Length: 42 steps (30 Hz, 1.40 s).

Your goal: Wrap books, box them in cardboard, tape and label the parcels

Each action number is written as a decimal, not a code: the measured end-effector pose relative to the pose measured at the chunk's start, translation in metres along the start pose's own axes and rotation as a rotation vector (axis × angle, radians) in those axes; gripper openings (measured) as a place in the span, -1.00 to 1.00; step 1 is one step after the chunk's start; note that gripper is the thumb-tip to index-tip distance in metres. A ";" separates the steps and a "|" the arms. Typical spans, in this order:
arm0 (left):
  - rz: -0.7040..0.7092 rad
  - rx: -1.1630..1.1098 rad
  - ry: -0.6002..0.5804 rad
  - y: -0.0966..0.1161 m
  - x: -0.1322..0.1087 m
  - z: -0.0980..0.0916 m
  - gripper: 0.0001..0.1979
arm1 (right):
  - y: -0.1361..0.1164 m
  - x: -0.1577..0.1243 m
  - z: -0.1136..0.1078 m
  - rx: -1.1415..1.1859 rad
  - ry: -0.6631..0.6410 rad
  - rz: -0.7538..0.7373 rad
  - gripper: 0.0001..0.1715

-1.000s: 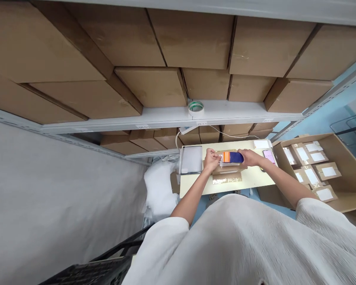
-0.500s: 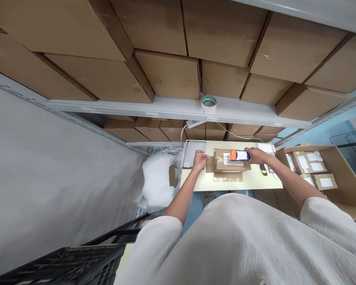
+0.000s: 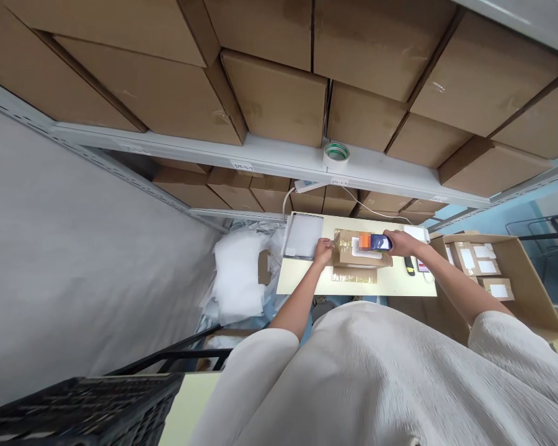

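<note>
A small taped cardboard box (image 3: 360, 260) with a white label on top sits on the pale yellow table. My right hand (image 3: 398, 243) is closed round the handle of a tape dispenser (image 3: 376, 242), dark blue with an orange front, over the box's top. At the box's left end, the curled fingers of my left hand (image 3: 324, 251) grip its edge; the fingertips are small and partly hidden. Clear tape shows along the box's left end and on its near flap (image 3: 353, 274).
A clipboard-like grey sheet (image 3: 303, 234) lies on the left of the table, a black-and-yellow cutter (image 3: 409, 266) on the right. An open carton (image 3: 532, 272) holds labelled boxes. White packing sheets (image 3: 239, 272) are at left. A shelf (image 3: 279, 152) with a tape roll (image 3: 336, 153) stands ahead.
My left hand has moved right, from beside the projecting side flap to the box's left end; that flap no longer sticks out. The tape dispenser remains over the box. The view has shifted slightly.
</note>
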<state>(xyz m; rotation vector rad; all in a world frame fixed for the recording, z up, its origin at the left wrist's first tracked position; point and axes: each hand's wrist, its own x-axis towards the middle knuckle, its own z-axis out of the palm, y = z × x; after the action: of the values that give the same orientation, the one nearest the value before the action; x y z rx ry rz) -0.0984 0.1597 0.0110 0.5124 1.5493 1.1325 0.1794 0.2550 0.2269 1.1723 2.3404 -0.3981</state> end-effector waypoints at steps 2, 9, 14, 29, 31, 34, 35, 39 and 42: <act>0.005 0.007 0.024 -0.005 0.001 0.008 -0.61 | -0.002 -0.001 -0.001 -0.004 -0.001 0.008 -0.51; 0.109 0.103 0.073 -0.014 0.002 0.017 -0.52 | -0.005 -0.001 0.000 -0.023 0.014 0.014 -0.52; 0.155 0.208 0.180 -0.013 -0.006 0.016 -0.53 | -0.007 -0.003 0.000 0.001 0.015 0.028 -0.53; 0.603 0.515 -0.191 0.034 -0.037 0.011 -0.37 | 0.006 -0.004 0.022 0.218 0.199 -0.078 -0.54; 0.667 0.641 -0.319 0.043 -0.038 0.013 -0.21 | 0.008 -0.004 0.024 0.247 0.209 -0.092 -0.54; 0.681 0.772 -0.413 0.047 -0.036 0.011 -0.03 | 0.007 -0.004 0.021 0.244 0.143 -0.078 -0.54; 0.674 0.792 -0.424 0.047 -0.035 0.009 -0.01 | 0.006 -0.004 0.019 0.224 0.113 -0.068 -0.54; 0.645 0.786 -0.452 0.044 -0.034 0.003 -0.01 | 0.006 -0.006 0.010 0.143 0.029 -0.038 -0.47; 0.632 0.772 -0.456 0.045 -0.034 0.001 -0.08 | 0.013 -0.013 0.006 0.146 -0.003 -0.046 -0.47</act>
<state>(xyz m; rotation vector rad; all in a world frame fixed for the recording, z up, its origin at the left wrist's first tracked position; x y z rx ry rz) -0.0975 0.1527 0.0673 1.7438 1.3997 0.7262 0.1978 0.2513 0.2287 1.1836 2.3723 -0.5952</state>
